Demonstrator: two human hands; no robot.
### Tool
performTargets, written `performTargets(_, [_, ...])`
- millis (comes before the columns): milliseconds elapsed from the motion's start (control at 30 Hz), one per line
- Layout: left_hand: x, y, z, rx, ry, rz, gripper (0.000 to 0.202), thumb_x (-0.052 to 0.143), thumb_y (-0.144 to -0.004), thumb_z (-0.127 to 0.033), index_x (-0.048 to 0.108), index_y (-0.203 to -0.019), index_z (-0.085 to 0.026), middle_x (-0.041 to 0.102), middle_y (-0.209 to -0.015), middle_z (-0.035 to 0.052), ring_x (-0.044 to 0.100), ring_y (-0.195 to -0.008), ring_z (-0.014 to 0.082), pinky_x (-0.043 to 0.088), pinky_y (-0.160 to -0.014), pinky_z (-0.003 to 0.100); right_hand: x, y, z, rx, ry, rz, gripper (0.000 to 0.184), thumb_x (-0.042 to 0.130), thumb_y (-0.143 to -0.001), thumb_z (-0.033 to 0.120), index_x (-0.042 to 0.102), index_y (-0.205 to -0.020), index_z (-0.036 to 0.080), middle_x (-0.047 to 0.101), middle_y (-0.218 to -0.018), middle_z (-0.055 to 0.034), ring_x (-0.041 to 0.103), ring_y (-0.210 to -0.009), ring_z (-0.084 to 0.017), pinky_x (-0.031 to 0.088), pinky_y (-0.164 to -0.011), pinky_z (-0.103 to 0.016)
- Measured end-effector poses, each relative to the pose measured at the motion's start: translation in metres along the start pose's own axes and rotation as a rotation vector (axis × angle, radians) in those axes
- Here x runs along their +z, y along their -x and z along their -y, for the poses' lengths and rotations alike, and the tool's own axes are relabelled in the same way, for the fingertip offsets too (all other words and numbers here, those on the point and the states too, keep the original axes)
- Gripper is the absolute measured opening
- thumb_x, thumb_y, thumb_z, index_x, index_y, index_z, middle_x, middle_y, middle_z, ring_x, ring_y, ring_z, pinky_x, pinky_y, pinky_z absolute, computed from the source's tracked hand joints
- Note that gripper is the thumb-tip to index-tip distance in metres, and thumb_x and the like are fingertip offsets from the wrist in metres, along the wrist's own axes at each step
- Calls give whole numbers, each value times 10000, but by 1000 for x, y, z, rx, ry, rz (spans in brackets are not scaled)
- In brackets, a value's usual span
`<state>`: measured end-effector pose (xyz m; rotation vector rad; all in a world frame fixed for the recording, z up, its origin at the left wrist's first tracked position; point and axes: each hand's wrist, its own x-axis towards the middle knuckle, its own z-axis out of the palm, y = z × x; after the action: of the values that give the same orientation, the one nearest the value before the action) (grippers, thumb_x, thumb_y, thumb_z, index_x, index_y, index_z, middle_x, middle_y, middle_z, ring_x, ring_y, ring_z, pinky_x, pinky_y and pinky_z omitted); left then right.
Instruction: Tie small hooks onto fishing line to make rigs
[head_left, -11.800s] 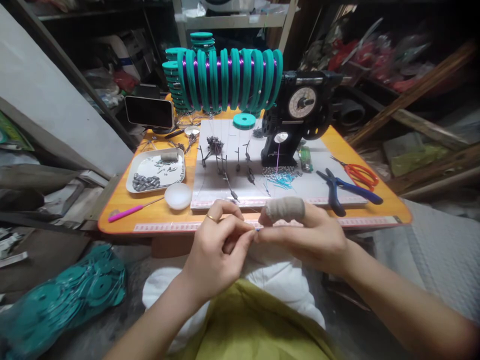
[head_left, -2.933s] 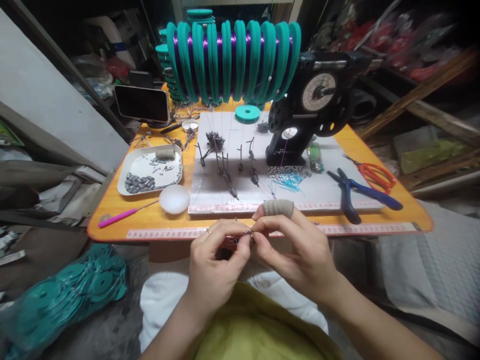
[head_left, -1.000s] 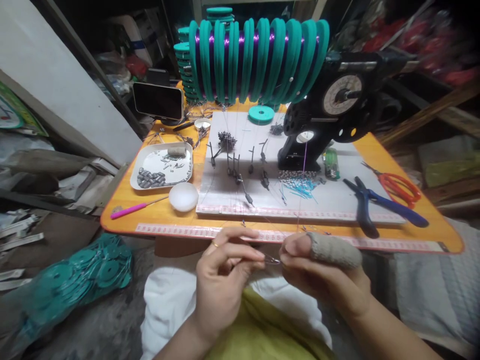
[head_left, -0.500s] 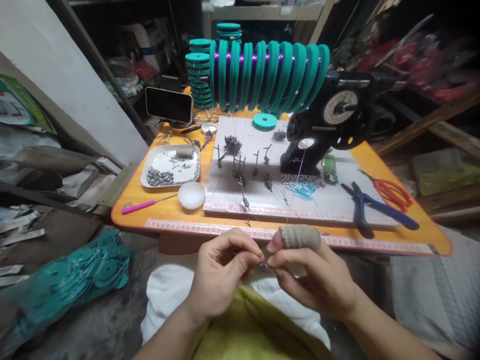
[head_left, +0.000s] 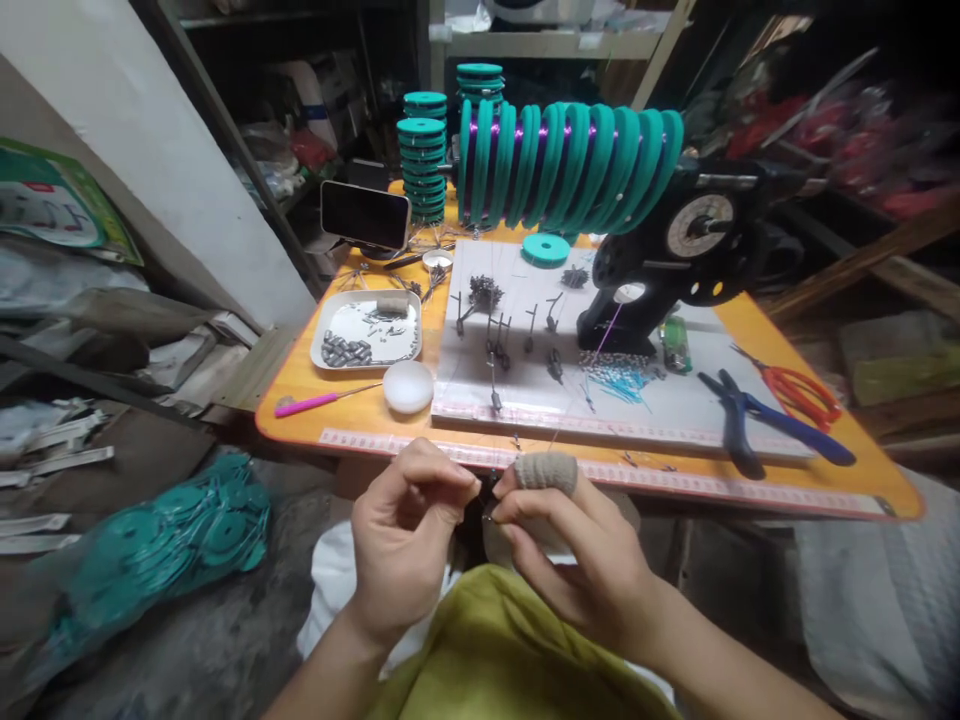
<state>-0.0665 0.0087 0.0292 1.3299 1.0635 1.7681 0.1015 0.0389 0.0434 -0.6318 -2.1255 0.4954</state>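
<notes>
My left hand (head_left: 405, 545) is closed in a pinch of thumb and forefinger just off the table's front edge. What those fingertips hold is too fine to make out. Close beside it, my right hand (head_left: 581, 550) pinches a small shiny metal fitting (head_left: 489, 517), with a grey cloth wrap (head_left: 547, 472) around one finger. A narrow gap separates the two sets of fingertips. Beyond them, thin lines with dark sinkers (head_left: 496, 400) hang or lie across the white board (head_left: 480, 390). Green foam spools (head_left: 570, 165) wound with purple line sit in a row on a black stand above the board.
On the left are a tray (head_left: 322, 335) of sinkers, a white bowl (head_left: 408, 388) and a pink-handled hook tool (head_left: 307, 404). Blue pliers (head_left: 787, 425) and red-handled scissors (head_left: 795, 392) lie at right. A phone (head_left: 365, 214) stands behind the tray. A measuring tape (head_left: 675, 482) runs along the table edge.
Both hands have shifted left relative to the table, and their fingertips have come slightly apart. The camera view has turned a little, so the table appears farther right.
</notes>
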Motion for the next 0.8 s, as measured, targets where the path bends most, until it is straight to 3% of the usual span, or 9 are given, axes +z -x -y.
performTargets(67, [-19,-5,2,137,-203,-31,223,664,-850,-52,679,-962,-244,633,-790,-19,598,-719,119,487,-650,218,3,-3,0,-23,6,6,172,557,-885,30,594,-1002,150,631,-961,-87,639,-917,-156,541,-817,-237])
performTargets(167, [-58,-21,10,314,-760,-103,247,633,-877,-91,704,-1067,-231,660,-950,45,617,-891,187,492,-845,321,7,-5,-5,-33,37,6,186,568,-885,30,597,-1021,154,628,-988,-89,633,-923,-155,536,-827,-236])
performTargets(233, [-84,-35,16,225,-1096,-138,272,550,-930,-179,692,-1162,-191,614,-1075,117,564,-1053,269,438,-968,432,10,-5,-9,-12,56,-18,181,578,-886,45,600,-1021,163,627,-990,-85,634,-904,-153,540,-810,-233])
performTargets(300, [-103,-46,20,104,-1265,-103,287,550,-923,-260,700,-1148,-162,591,-1139,152,505,-1129,328,405,-994,492,11,-4,-10,10,60,-37,175,577,-888,52,601,-1013,172,628,-980,-79,638,-886,-152,544,-786,-231])
performTargets(467, [-123,-58,19,-36,-1293,11,158,585,-884,-304,697,-824,-210,659,-950,87,565,-991,323,411,-915,501,12,-1,-9,23,42,-62,197,578,-886,42,601,-1026,178,635,-983,-76,652,-905,-161,551,-809,-251])
performTargets(567, [-117,-52,8,-44,-1304,-35,158,530,-907,-270,643,-832,-188,657,-933,102,577,-964,325,400,-909,512,11,1,-10,89,15,-86,194,583,-889,50,603,-1021,191,643,-991,-77,662,-914,-168,553,-758,-249])
performTargets(633, [-99,-39,-1,-57,-1200,-116,163,476,-947,-272,601,-888,-187,647,-923,86,598,-898,273,442,-864,451,12,4,-11,138,-25,-120,187,590,-891,62,605,-1011,204,650,-986,-70,663,-922,-173,548,-739,-253])
performTargets(700, [-70,-18,-9,-165,-740,-194,125,499,-969,-306,586,-982,-217,627,-837,17,579,-703,172,485,-686,312,15,8,-11,192,-75,-170,182,608,-889,75,614,-1002,218,653,-971,-59,660,-937,-183,546,-772,-279])
performTargets(800, [-22,14,-13,-324,-188,45,231,476,-996,-261,606,-1186,-275,610,-888,-1,524,-583,91,461,-530,218,20,12,-8,303,-205,-257,181,613,-902,98,624,-1019,236,650,-952,-51,670,-918,-191,559,-793,-319])
